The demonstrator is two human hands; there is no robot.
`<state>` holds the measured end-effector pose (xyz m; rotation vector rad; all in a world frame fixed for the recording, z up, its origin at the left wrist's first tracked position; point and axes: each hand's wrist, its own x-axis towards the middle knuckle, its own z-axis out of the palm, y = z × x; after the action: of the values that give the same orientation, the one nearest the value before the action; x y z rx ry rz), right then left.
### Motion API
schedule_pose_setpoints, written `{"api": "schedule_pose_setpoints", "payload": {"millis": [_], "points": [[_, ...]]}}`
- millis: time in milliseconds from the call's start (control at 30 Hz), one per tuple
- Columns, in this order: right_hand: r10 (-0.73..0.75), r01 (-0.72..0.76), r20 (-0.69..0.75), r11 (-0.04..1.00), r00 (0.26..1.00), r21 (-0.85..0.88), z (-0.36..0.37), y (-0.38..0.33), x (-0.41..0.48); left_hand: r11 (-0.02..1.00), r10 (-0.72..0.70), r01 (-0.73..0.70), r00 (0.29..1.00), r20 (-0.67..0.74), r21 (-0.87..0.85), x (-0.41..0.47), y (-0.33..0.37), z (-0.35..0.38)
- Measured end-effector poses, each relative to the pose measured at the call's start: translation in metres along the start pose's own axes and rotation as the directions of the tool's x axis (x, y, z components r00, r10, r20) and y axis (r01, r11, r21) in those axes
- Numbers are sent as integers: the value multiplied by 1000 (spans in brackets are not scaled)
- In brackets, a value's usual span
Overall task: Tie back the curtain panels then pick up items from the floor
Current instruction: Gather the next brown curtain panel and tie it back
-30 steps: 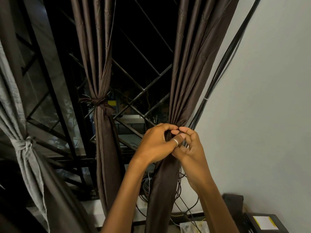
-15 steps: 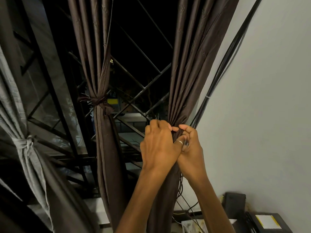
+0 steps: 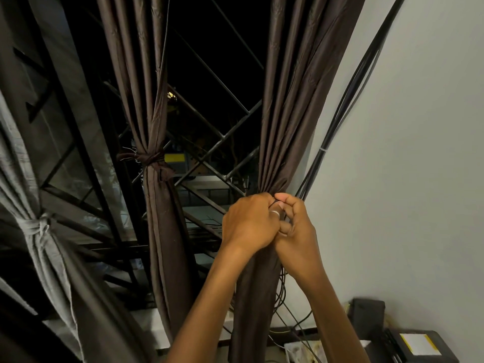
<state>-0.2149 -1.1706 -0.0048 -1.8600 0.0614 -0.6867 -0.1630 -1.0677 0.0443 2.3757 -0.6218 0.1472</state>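
The right brown curtain panel (image 3: 288,121) hangs beside the wall, bunched at its waist. My left hand (image 3: 248,224), with a ring on one finger, and my right hand (image 3: 296,226) are both closed around that bunch, knuckles touching. A thin dark tie shows between the fingertips; most of it is hidden. The middle brown curtain panel (image 3: 157,205) is bound with a knotted brown tie (image 3: 146,158). At the left a grey curtain panel (image 3: 42,247) is knotted too.
Black cables (image 3: 348,106) run down the white wall (image 3: 406,179) right of the curtain and tangle below. A metal window grille (image 3: 225,137) stands behind the panels. Dark devices (image 3: 369,320) and a black box with a yellow label (image 3: 419,347) sit at bottom right.
My left hand has slid over the front of the bunched curtain and closed tighter against my right hand. The view has shifted slightly.
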Motion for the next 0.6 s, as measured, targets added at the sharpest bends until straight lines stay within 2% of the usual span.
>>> {"api": "schedule_pose_setpoints", "payload": {"millis": [67, 133, 267, 333, 400, 533, 600], "points": [[42, -41, -15, 998, 999, 57, 0, -1, -1, 993, 28, -23, 999, 43, -112, 5, -8, -2], [71, -69, -58, 997, 996, 43, -2, -2, -3, 983, 72, -63, 996, 45, -173, 8, -16, -2], [95, -112, -101, 977, 990, -184, -16, -8, -2, 958, 157, -157, 987, -20, -240, 9, -29, -3], [98, -110, -53, 935, 994, -337, -24, -13, 1, 953, 188, -193, 981, -40, -235, 9, -35, -3], [105, -95, 0, 905, 995, -414, -29, -17, 2, 943, 217, -219, 975, -36, -250, 9, -38, -3], [64, -59, 2, 933, 998, -356, -41, -28, 5, 920, 250, -254, 967, -52, -298, 10, -45, -6], [-47, 42, -8, 941, 999, -334, -45, -32, 9, 898, 253, -255, 966, -54, -359, 9, -50, -7]]}}
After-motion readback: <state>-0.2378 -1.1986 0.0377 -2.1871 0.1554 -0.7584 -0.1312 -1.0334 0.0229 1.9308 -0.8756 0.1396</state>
